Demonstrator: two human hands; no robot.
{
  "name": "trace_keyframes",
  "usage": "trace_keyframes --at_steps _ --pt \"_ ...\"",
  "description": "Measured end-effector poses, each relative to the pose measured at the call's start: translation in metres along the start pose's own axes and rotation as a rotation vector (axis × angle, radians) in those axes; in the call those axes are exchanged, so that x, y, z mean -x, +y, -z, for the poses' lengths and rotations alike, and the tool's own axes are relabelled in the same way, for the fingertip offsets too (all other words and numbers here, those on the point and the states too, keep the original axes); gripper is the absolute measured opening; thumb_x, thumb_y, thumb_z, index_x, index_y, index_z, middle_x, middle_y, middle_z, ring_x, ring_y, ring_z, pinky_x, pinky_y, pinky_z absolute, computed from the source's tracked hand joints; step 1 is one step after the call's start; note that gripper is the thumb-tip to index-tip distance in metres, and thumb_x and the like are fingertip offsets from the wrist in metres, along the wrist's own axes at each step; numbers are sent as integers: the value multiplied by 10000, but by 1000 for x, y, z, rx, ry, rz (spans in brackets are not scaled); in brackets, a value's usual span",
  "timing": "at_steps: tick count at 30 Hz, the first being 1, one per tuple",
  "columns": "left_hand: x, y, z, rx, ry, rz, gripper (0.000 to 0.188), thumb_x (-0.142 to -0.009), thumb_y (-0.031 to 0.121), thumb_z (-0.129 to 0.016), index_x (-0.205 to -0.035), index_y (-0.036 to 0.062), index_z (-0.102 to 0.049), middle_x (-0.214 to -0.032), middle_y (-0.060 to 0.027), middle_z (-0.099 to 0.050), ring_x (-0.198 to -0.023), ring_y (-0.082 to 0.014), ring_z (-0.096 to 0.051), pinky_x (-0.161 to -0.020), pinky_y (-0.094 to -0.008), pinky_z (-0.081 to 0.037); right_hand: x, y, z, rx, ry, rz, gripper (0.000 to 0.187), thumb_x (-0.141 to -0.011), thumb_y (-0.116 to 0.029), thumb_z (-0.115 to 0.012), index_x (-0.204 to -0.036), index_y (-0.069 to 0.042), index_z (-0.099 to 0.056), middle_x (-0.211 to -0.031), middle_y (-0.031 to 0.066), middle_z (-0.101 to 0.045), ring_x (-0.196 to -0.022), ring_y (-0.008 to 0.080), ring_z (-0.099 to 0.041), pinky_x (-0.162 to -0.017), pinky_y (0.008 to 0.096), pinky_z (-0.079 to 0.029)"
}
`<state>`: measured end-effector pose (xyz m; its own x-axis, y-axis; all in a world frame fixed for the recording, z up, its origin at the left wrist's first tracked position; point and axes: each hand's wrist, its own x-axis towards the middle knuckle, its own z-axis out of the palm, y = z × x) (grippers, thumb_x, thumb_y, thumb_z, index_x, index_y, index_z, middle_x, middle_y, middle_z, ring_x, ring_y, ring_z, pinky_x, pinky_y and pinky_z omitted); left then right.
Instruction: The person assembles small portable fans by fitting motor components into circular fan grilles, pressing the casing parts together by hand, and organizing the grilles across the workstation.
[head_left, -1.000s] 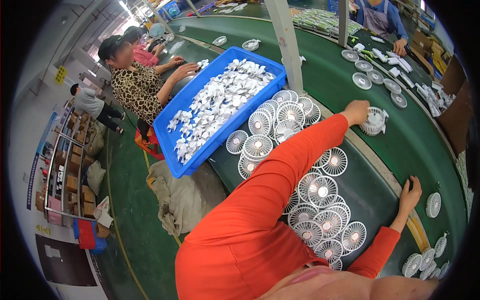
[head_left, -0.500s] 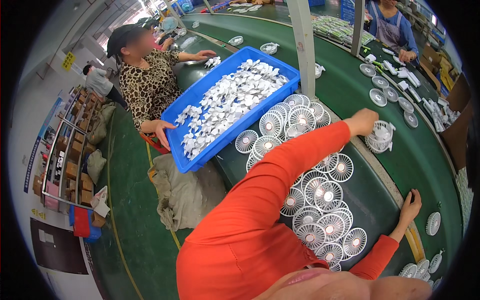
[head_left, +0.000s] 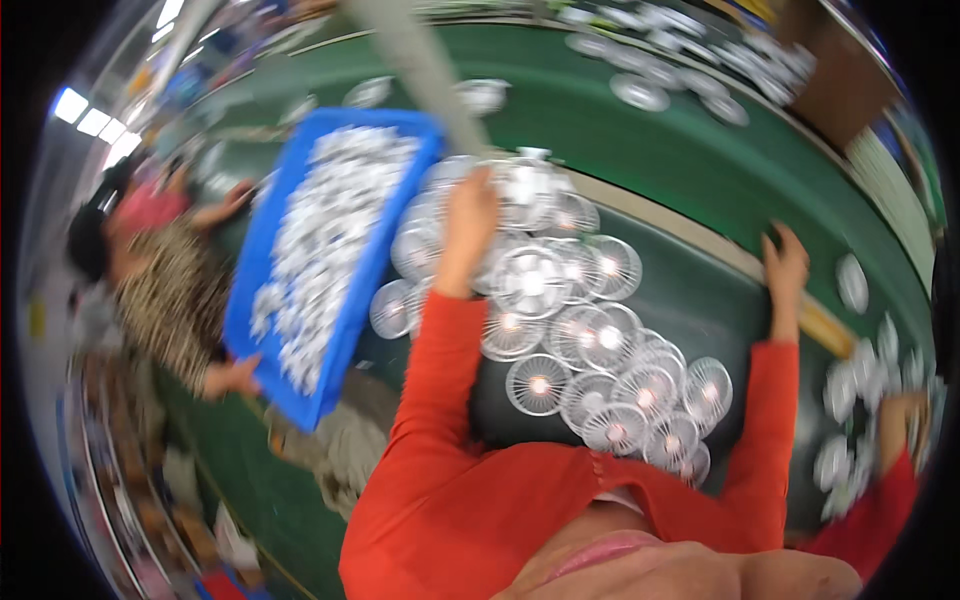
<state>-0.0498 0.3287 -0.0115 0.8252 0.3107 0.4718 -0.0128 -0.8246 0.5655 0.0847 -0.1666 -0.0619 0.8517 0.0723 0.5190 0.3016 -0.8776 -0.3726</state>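
Note:
My left hand (head_left: 470, 215) is at the far end of a pile of round fan grilles, its fingers partly hidden and blurred. It grips a white fan head (head_left: 527, 188) with a short stub, just to its right. Another fan head (head_left: 530, 281) lies nearer me, on top of the grilles. More white wire fan grilles (head_left: 646, 392) overlap on the dark green worktop (head_left: 690, 270), several showing copper-toned centres. My right hand (head_left: 787, 262) rests at the edge of the green belt, thumb and fingers apart, holding nothing.
A blue tray (head_left: 432, 125) of small white fan blades stands left, held by a person in a leopard-print top (head_left: 165, 300). A post (head_left: 425, 75) rises beyond my left hand. Fan parts lie along the green belt (head_left: 640, 150). At lower right a co-worker's hand (head_left: 900, 415) reaches among grilles.
My left hand has swung left from the belt to the pile, bringing a fan head along. The view has turned, and a co-worker's red-sleeved arm has appeared at lower right. My right hand stays at the belt edge.

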Motion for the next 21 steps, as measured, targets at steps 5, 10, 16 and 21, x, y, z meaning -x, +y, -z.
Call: trace_keyframes --at_steps 5,10,16,21 --pt "0 19 2 108 -100 -28 161 -831 31 -589 -983 -16 -610 -809 -223 -641 -714 -390 -630 -644 -439 -485 -50 -17 -29 83 -75 68 637 -778 -257 -734 -1351 -146 -481 -1364 204 -479 -1275 379 -439 -1043 443 -394" --pt "7 24 -11 139 -123 -49 159 -820 -5 -591 -973 -48 -592 -826 -244 -621 -742 -412 -610 -656 -452 -469 -138 -24 -73 164 -180 103 804 -749 -303 -765 -1440 -221 -362 -1457 231 -354 -1302 446 -386 -1062 473 -372" --pt "11 27 -6 70 -136 -2 170 -830 -12 -583 -994 -55 -588 -866 -247 -609 -787 -431 -597 -682 -455 -468 -213 -61 -120 444 -414 -114 870 -762 -390 -751 -1475 -360 -253 -1541 146 -255 -1402 415 -246 -1086 512 -332" --pt "10 35 -1 24 -158 33 189 -839 -9 -580 -1021 -54 -595 -868 -243 -621 -770 -421 -609 -673 -449 -474 -239 -43 -140 410 -437 -191 769 -795 -529 -683 -1451 -356 -321 -1507 139 -318 -1345 390 -364 -1005 599 -375"
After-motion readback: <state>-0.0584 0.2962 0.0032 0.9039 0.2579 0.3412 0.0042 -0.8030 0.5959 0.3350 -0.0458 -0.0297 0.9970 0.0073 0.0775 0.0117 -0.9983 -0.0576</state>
